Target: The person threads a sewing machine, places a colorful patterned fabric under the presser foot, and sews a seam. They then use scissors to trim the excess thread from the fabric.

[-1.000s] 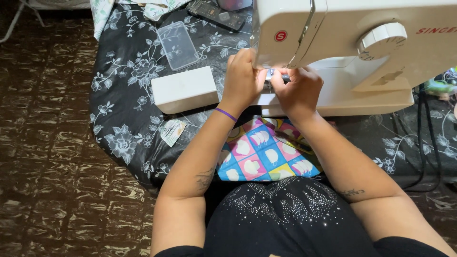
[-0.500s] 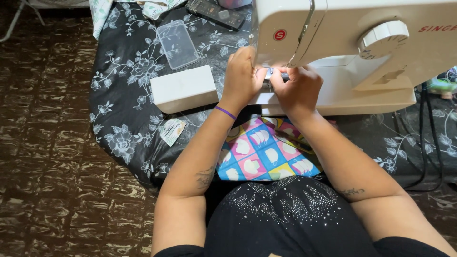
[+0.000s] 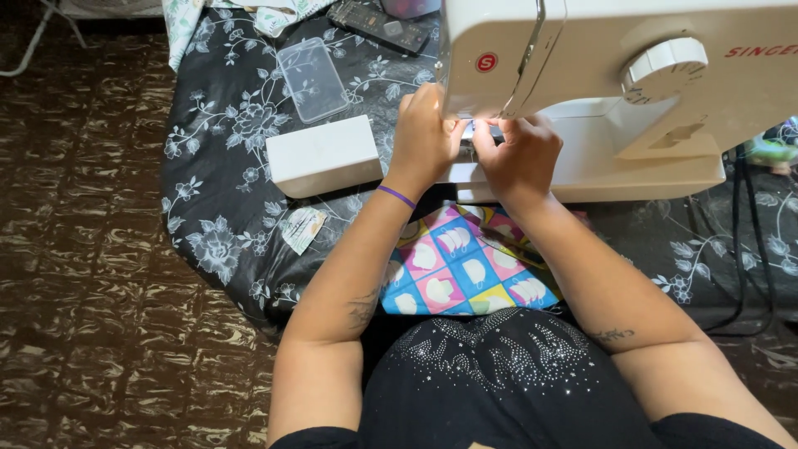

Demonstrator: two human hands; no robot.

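Observation:
A white sewing machine point(image 3: 632, 75) stands on a table covered by a black cloth with white flowers point(image 3: 224, 199). My left hand point(image 3: 424, 137) and my right hand point(image 3: 519, 154) are both up under the machine's head at the needle area, fingertips pinched close together; what they pinch is too small to make out. A purple band circles my left wrist. Bright patchwork fabric point(image 3: 465, 270) in pink, blue and yellow squares lies under my forearms at the table's near edge.
A white box-shaped machine part point(image 3: 322, 155) lies left of my left hand. Behind it are a clear plastic case point(image 3: 313, 79) and a dark remote point(image 3: 378, 25). A small paper packet point(image 3: 301, 229) lies near the table edge. Black cables point(image 3: 748, 249) hang at the right. Brown patterned floor lies to the left.
Both hands stay at the needle area with only slight finger shifts. Nothing else has moved.

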